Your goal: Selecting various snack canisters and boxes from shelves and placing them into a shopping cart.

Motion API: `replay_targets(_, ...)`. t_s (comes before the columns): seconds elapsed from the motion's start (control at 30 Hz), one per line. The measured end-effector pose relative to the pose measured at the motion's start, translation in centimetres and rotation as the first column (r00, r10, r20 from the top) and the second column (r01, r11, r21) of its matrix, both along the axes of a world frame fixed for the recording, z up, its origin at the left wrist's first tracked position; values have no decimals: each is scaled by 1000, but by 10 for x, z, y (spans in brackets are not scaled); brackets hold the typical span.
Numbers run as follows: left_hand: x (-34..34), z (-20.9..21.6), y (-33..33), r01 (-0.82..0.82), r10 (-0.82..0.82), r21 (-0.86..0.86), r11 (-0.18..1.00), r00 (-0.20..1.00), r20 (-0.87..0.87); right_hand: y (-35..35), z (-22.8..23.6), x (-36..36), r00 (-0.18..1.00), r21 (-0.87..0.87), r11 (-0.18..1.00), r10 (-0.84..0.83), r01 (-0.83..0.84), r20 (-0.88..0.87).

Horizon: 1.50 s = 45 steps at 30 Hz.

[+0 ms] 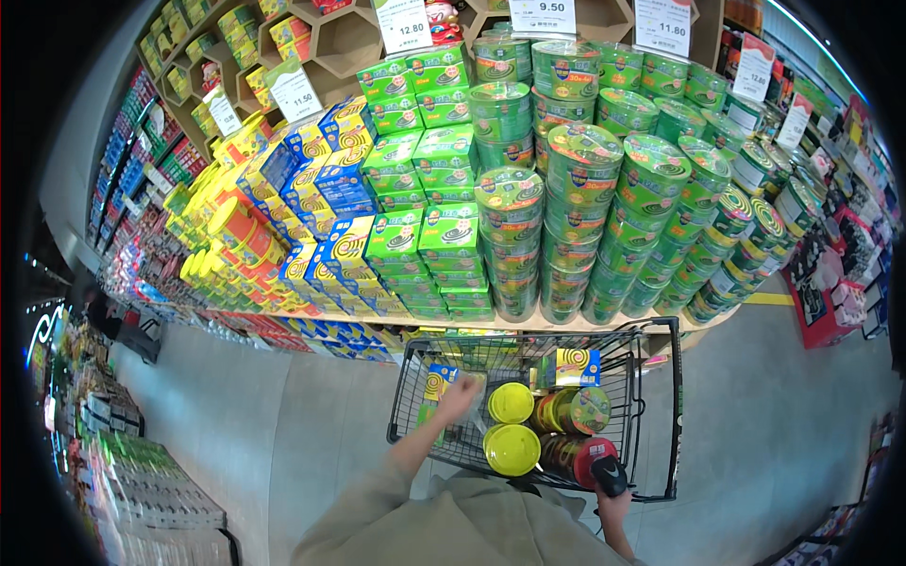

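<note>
My left hand (pixel 460 398) is inside the black wire shopping cart (pixel 677 406), its fingers curled. What they hold, if anything, I cannot make out. It is beside a blue-and-yellow box (pixel 439 380) with a coil picture. My right hand (pixel 614 507), at the cart's near right corner, grips a black handheld device (pixel 612 477) that looks like a barcode scanner. The device's head overlaps the red-topped can (pixel 568 457). Also in the cart are two cans with yellow-green lids (pixel 511 403), a green-topped can (pixel 585 411) and another blue-and-yellow box (pixel 578 367).
Beyond the cart, a display shelf carries stacked green mosquito-coil tubs (pixel 578 170), green boxes (pixel 444 222), blue-and-yellow boxes (pixel 330 203) and yellow tubs (pixel 231 222). Price cards (pixel 406 26) stand above. Grey floor (pixel 321 424) surrounds the cart; wrapped goods (pixel 160 500) are piled at the lower left.
</note>
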<state>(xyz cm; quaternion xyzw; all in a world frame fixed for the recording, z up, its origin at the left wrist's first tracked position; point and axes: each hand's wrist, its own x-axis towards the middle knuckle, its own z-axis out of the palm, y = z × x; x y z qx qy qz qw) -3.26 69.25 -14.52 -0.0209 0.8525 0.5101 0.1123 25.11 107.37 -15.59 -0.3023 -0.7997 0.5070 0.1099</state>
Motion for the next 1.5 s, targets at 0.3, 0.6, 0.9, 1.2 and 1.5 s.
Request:
replay_targets(0.3, -154, 262, 113, -233, 185, 394, 889, 970, 156, -6, 33, -10, 998, -5, 1000, 15, -14, 54)
replay_targets(0.6, -224, 304, 138, -243, 80, 623, 744, 957, 277, -11, 43, -14, 989, 116, 993, -22, 5, 144)
replay_targets(0.9, -246, 286, 139, -232, 31, 632, 740, 950, 312, -8, 19, -8, 991, 169, 986, -31, 9, 127)
replay_targets(1.2, -241, 275, 132, -341, 140, 659, 671, 930, 339, -11, 25, -13, 977, 224, 975, -35, -13, 211)
replay_targets(1.5, -234, 271, 129, -248, -18, 727, 640, 941, 338, -13, 25, -23, 976, 188, 976, -138, 106, 166)
